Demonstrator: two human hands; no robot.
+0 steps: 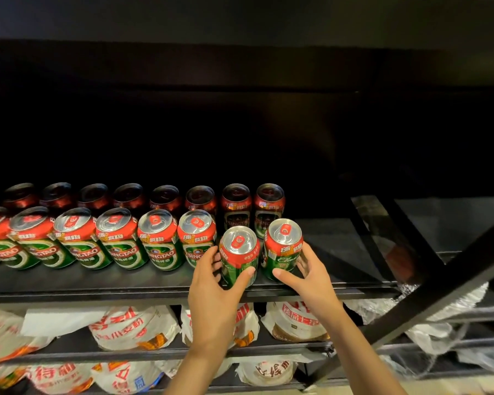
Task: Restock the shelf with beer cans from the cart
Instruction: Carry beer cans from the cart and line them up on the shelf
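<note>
Two green-and-red beer cans sit upright at the front edge of the black shelf [340, 252], at the right end of the front row, each w/ a hand on it. The left can [239, 255] stands just beside the right can [283, 248], a thin gap btwn them. Left hand [216, 292] grasps the left can: thumb curled across its front face, fingers wrapped round its left side, next to the neighbouring can. Right hand [311, 276] grasps the right can: thumb pressed on the lower front, fingers curled round the right side. Both forearms come up from the bottom of the frame, angled in toward each other, wrists about level w/ the shelf lip, palms facing inward. To the left, a front row of cans [120, 238] runs along the shelf, same red tops and green bodies, silver lids showing. Behind it a back row of cans [166, 198] stands in shadow, its last two cans directly behind the held pair. Right part of the shelf is dark bare board. A black diagonal brace [439, 292] crosses at lower right. On the lower shelves lie white bags w/ red print [131, 326], some w/ orange patches; text too distorted to read.
</note>
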